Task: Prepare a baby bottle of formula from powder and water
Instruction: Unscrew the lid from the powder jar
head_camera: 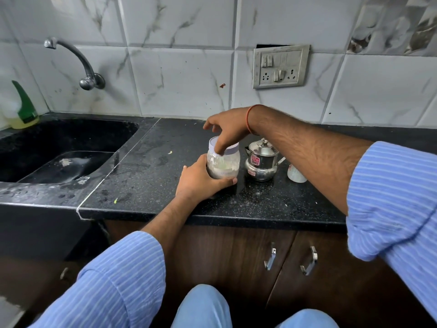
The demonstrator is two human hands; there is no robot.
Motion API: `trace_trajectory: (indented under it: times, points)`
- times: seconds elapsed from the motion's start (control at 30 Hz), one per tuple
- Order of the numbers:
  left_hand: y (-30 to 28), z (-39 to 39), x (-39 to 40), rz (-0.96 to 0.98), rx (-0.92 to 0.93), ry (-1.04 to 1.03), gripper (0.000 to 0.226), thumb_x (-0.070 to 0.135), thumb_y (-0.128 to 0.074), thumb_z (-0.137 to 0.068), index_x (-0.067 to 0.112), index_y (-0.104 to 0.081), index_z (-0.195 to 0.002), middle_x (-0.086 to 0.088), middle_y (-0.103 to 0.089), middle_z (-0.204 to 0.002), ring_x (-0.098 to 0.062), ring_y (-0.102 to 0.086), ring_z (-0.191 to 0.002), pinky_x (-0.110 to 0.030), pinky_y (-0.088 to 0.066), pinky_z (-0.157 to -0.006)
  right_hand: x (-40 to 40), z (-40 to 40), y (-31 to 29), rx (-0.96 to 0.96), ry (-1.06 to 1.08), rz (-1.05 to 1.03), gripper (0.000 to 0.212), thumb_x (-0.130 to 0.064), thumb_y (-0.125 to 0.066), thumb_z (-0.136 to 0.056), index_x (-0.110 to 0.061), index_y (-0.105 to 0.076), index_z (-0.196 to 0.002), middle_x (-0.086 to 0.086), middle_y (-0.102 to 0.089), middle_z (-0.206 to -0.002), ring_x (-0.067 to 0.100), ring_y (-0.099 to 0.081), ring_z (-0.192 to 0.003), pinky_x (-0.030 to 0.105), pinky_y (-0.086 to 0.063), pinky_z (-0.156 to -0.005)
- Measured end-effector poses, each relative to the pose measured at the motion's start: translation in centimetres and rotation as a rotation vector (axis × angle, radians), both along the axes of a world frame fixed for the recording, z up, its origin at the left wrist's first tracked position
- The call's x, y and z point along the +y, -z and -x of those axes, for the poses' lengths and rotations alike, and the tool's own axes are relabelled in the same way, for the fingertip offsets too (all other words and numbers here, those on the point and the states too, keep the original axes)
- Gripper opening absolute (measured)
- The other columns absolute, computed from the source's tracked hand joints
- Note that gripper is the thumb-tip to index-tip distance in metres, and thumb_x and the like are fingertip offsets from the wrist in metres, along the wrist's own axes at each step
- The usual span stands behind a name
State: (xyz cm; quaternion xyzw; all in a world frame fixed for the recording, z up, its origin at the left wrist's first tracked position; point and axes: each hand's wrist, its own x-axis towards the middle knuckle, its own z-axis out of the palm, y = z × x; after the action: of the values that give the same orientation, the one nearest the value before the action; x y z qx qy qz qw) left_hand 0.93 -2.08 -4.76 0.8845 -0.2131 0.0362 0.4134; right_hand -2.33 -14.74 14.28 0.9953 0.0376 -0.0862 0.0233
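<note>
Plainly the left hand [201, 178] is gripping the jar [223, 159] low on its belly, fingers curling round the front, most likely to be steadying it against whatever the other hand is doing at the rim; the right hand [227, 131] is arching over the top from two o'clock, with a finger or two dipping inside the pale lilac collar and the other fingers spreading loose above it; whether those fingers are pinching a scoop or anything else I cannot tell, since the mouth is hiding them. No lid is showing on the jar, so the powder step seems to be in hand. The jar is standing on the counter [146, 176], near the middle, clear and rounded, its walls looking dusted with white powder. Just beside it at three o'clock a small steel kettle [261, 163] is sitting, bulbous, polished, lidded with a knob, probably kept close for the water; further at three o'clock a white cup [295, 174] is lying partly behind the forearm. The counter is black speckled stone, looking damp in patches; at nine o'clock the dark sink [63, 147] is sinking into it under a curved metal tap [78, 60]. No baby bottle is showing.
</note>
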Motion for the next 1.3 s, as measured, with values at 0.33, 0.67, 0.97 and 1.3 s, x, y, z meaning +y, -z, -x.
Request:
trace_trajectory:
  times: [0.33,0.67,0.97,1.3]
  points:
    - [0.1,-0.2,-0.1,0.009,0.018,-0.002,0.103,0.094,-0.081,-0.058,0.041,-0.052,-0.141,0.019,-0.076,-0.124,-0.022,-0.082,-0.095,-0.064,-0.047,-0.120,-0.2,-0.4,0.5,0.017,0.005,-0.004,0.096,-0.058,-0.080,-0.082,-0.029,-0.035,-0.162,0.000,-0.048,-0.161,0.027,-0.058,-0.135,0.042,-0.049,-0.112]
    - [-0.1,0.2,0.0,0.012,-0.018,-0.014,0.100,0.087,-0.083,-0.063,0.036,-0.054,-0.144,0.017,-0.077,-0.127,-0.017,-0.077,-0.114,-0.062,-0.030,-0.131,-0.7,-0.9,0.9,-0.036,-0.008,0.043,0.095,-0.056,-0.076,-0.081,-0.028,-0.035,-0.162,0.002,-0.048,-0.160,0.027,-0.058,-0.134,0.044,-0.052,-0.108]
    - [-0.5,0.6,0.1,0.012,-0.022,-0.024,0.095,0.079,-0.088,-0.071,0.033,-0.054,-0.147,0.015,-0.076,-0.133,-0.019,-0.071,-0.129,-0.061,-0.016,-0.137,-0.9,-1.1,1.2,-0.068,-0.041,0.001,0.093,-0.053,-0.082,-0.080,-0.032,-0.040,-0.160,0.000,-0.052,-0.156,0.023,-0.054,-0.137,0.040,-0.048,-0.110]
    - [-0.9,1.0,0.3,0.035,-0.003,-0.014,0.090,0.075,-0.090,-0.072,0.033,-0.055,-0.143,0.015,-0.075,-0.131,-0.020,-0.069,-0.130,-0.062,-0.029,-0.131,-1.5,0.2,1.2,-0.153,-0.072,-0.094,0.073,-0.046,-0.084,-0.082,-0.040,-0.055,-0.149,-0.002,-0.060,-0.146,0.021,-0.057,-0.129,0.033,-0.046,-0.102]
